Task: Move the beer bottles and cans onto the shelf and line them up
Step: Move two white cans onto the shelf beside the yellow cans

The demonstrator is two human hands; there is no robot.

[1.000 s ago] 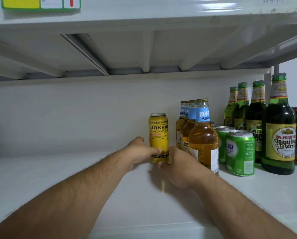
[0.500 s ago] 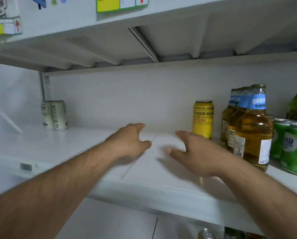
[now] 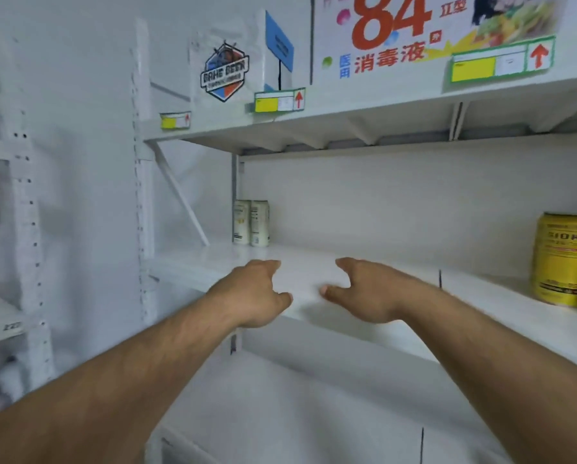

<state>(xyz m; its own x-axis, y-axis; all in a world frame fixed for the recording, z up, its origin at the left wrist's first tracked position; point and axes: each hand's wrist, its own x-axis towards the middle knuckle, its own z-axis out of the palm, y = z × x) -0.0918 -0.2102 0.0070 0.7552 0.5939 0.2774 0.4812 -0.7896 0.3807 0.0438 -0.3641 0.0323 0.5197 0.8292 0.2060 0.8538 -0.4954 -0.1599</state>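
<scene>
While both arms reach over the shelf (image 3: 314,262), the left hand (image 3: 253,289) and right hand (image 3: 364,289) hover spread, holding nothing; a yellow can (image 3: 563,259) stands right; two pale cans (image 3: 251,223) stand back left.

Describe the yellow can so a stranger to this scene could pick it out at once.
Find the white shelf that both hands hover over, under the board with the price tags. Follow it to its far right end, where the yellow can stands upright. The two pale cans stand together far off in the back left corner, so it is the only yellow one.
</scene>
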